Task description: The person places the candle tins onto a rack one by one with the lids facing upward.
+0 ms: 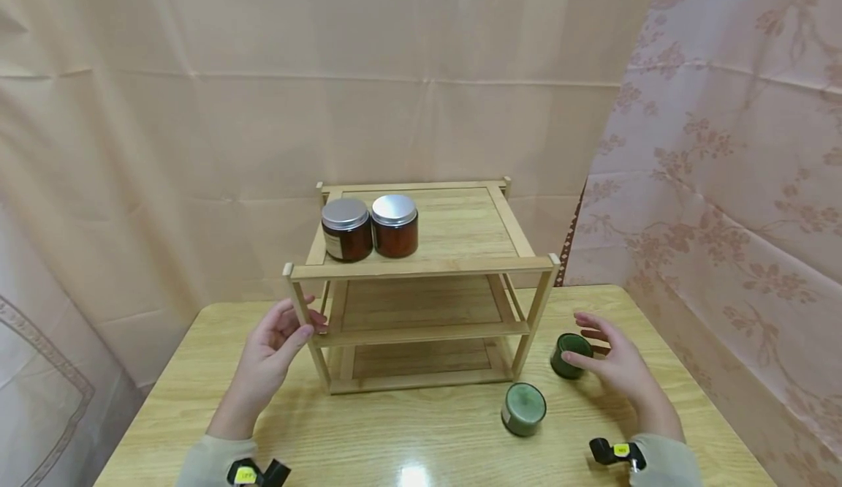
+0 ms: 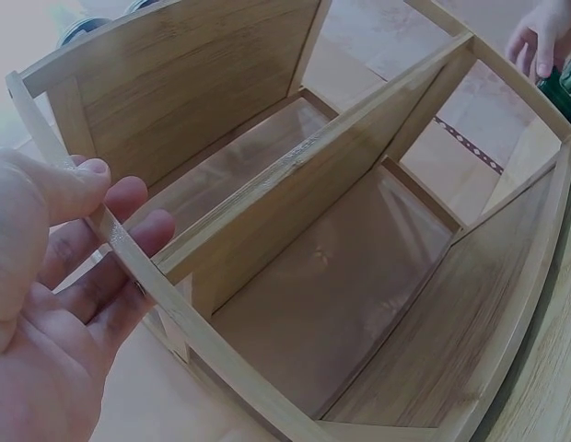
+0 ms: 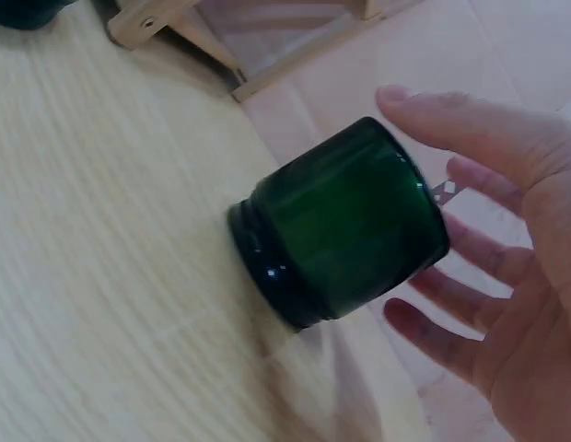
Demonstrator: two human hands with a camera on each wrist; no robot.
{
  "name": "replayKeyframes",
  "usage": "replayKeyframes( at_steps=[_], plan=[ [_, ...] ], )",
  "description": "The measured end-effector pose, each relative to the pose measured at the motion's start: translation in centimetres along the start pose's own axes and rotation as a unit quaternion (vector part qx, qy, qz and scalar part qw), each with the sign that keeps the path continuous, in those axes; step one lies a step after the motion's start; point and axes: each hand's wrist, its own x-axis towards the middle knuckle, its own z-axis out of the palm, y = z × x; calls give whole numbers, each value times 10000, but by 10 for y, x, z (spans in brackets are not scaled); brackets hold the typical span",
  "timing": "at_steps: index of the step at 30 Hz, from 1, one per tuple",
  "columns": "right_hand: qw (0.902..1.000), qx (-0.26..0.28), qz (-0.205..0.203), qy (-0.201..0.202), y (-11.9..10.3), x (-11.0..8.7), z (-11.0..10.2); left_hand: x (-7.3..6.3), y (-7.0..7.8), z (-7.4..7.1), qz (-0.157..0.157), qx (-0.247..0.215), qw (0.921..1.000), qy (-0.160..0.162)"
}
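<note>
A three-tier wooden shelf (image 1: 421, 268) stands on the table. My left hand (image 1: 263, 355) holds its front left post, thumb in front and fingers curled behind, as the left wrist view confirms. At the right, my right hand (image 1: 621, 366) is spread around a dark green glass jar (image 3: 345, 221). In the right wrist view the thumb is apart from the glass; some fingers pass behind it, so contact there is hidden. This jar stands with its narrower neck toward the table. A second green jar (image 1: 524, 409) sits nearer the front, left of it.
Two brown jars, one at the left (image 1: 347, 242) and one beside it (image 1: 395, 238), stand with silver lids on the shelf's top tier. The wooden table (image 1: 316, 443) ends near a beige curtain (image 1: 263, 107) behind and a floral curtain (image 1: 743, 180) at the right.
</note>
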Motion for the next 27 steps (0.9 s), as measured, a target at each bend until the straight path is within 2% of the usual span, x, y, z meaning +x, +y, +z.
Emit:
replayKeyframes(
  at_steps=[9, 20, 27],
  plan=[
    [9995, -48, -18, -315, 7, 2, 7, 0, 3, 2, -127, 31, 9999, 39],
    [9991, 84, 3, -416, 12, 0, 8, 0, 0, 1, -110, 37, 9999, 72],
    [9970, 198, 83, -745, 18, -1, 5, 0, 0, 1, -15, -17, 10000, 80]
  ],
)
